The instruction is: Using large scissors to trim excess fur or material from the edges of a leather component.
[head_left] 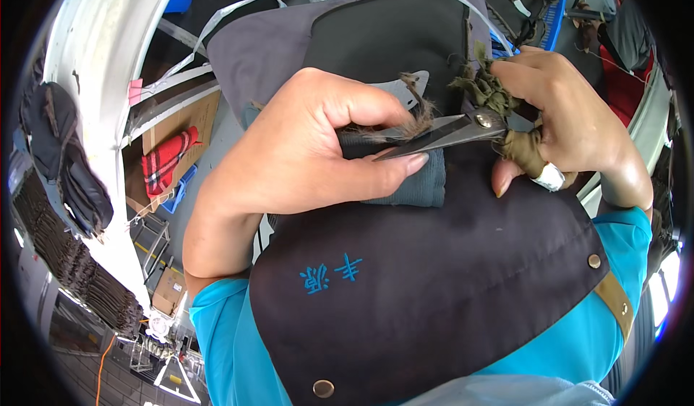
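Gripping a folded piece of dark grey knit fabric (405, 182), the left hand (303, 146) has its fingers curled over the top edge and the thumb (390, 166) laid flat across the front, pinching the cloth closed between them. A frayed, fuzzy fringe (412, 126) sticks up from the fabric edge just beyond the curled knuckles. The right hand (571, 117) holds a pair of thread snips (441, 133); fingers are wrapped tight round the handle end, which is bound in olive-brown cloth strips (524, 149), and one fingertip (504, 178) hangs down below. Blades are nearly shut, tips pointing toward the left thumb and lying on the fabric edge at the fringe. A tuft of olive threads (484, 88) sits above the pivot, against the right fingers. All of this is held close before a dark apron (434, 283) with brass snaps, worn over a turquoise shirt (224, 334). A grey panel (260, 52) lies behind the hands. Red plaid cloth (165, 160) rests on cardboard far left.
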